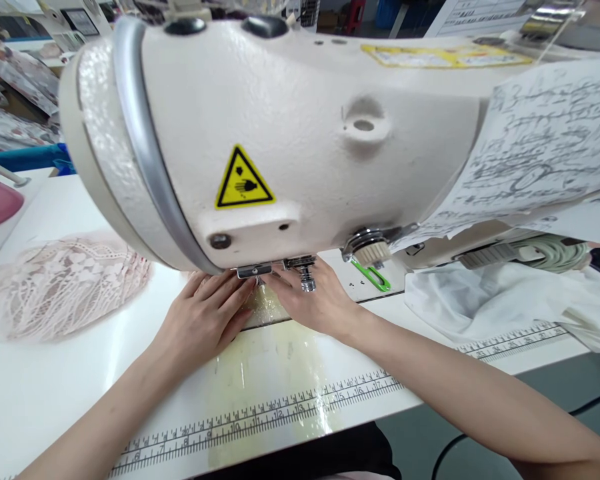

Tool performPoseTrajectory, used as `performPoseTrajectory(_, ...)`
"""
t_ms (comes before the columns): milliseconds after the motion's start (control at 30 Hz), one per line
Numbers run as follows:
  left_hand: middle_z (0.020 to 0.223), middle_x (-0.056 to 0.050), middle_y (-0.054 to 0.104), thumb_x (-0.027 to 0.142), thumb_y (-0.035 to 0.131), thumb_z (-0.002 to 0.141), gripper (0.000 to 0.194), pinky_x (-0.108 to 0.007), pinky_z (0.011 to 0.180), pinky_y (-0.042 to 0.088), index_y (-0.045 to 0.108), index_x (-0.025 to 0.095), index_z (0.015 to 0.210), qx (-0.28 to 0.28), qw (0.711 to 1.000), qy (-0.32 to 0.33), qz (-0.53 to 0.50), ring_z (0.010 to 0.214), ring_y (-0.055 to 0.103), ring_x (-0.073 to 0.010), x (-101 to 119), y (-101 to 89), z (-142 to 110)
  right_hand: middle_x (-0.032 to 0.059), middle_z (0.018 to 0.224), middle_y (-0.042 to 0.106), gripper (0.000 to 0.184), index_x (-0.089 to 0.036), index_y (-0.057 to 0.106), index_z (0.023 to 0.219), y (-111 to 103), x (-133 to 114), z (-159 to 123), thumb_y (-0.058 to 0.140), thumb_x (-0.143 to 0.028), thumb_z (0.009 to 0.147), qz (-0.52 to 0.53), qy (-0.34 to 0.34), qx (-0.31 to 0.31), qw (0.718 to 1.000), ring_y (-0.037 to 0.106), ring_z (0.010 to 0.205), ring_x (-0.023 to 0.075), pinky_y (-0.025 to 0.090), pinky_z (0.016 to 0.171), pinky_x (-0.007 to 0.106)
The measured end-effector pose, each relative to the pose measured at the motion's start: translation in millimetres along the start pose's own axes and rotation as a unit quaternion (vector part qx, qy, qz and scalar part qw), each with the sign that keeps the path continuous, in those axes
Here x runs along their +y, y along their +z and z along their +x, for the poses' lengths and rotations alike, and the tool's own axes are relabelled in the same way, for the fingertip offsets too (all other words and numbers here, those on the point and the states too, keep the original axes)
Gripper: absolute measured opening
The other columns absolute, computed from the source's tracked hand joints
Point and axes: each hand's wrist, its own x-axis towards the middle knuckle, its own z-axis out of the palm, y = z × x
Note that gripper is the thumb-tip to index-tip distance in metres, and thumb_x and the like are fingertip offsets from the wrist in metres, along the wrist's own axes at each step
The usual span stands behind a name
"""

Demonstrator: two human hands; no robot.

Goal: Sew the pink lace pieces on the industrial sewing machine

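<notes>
Under the pale head of the sewing machine (300,133), both bare hands come together palm down beside the needle area, one from each side. The left hand (203,317) has its fingers stretched out, slightly spread and pointing away from the body, with the thumb set a little apart below them; its fingertips reach beneath the machine head. The right hand (325,303) lies low and fairly flat, its fingers directed left toward the needle area and partly covered by the metal fittings. Whether either hand grips anything cannot be told, since the machine and the fingers themselves hide what is under them; only a small trace of pinkish material shows at the edge of the left hand's fingertips. Well to the left of that hand, a pale pink lace piece (75,287) lies spread on the white tabletop (95,357). Between the hands, the machine bed (267,310) looks yellowish and shiny. A printed ruler scale (260,421) runs along the near edge, passing below both forearms. Just beyond the right hand is a bright green tool (373,275), and farther right lies a crumpled white cloth (485,297). A handwritten paper sheet (545,147) covers the right part of the machine.
</notes>
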Motion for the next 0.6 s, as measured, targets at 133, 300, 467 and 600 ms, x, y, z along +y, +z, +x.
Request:
performPoseTrajectory(133,0.125,-0.009,0.065,0.029,0.054,0.093,0.039,-0.044,0.093,0.045,0.055,0.015,0.130,0.006,1.000,0.000,-0.005,0.111,0.062,-0.0272,0,0.2,0,0.0043,0.101,0.074,0.028,-0.021,0.069,0.104,4,0,-1,0.052,-0.007,0.086,0.045,0.014,0.011,0.999,0.066,0.087,0.0178,0.042,0.102,0.042)
performPoseTrajectory(300,0.125,-0.010,0.065,0.030,0.053,0.093,0.039,-0.044,0.093,0.044,0.056,0.013,0.128,0.003,1.000,0.002,-0.003,0.110,0.063,-0.0272,-1,0.0,0,0.0018,0.101,0.073,0.029,-0.024,0.069,0.101,12,1,-2,0.051,-0.007,0.086,0.088,0.023,-0.001,0.996,0.064,0.092,0.0174,0.041,0.105,0.040)
performPoseTrajectory(467,0.124,-0.010,0.066,0.033,0.052,0.094,0.039,-0.045,0.095,0.043,0.057,0.013,0.127,-0.002,1.000,-0.008,0.006,0.111,0.062,-0.0272,-1,-0.4,0,0.0047,0.091,0.073,0.029,-0.022,0.069,0.103,12,2,-1,0.049,-0.009,0.087,0.062,0.003,-0.009,0.998,0.063,0.095,0.0207,0.040,0.105,0.042)
performPoseTrajectory(600,0.124,-0.011,0.065,0.034,0.051,0.094,0.040,-0.045,0.094,0.044,0.057,0.013,0.127,-0.009,1.000,-0.017,0.007,0.111,0.062,-0.0281,0,-1.4,1,0.0045,0.095,0.073,0.029,-0.023,0.069,0.106,8,1,1,0.048,-0.012,0.090,0.032,0.010,-0.003,0.999,0.062,0.097,0.0214,0.039,0.106,0.042)
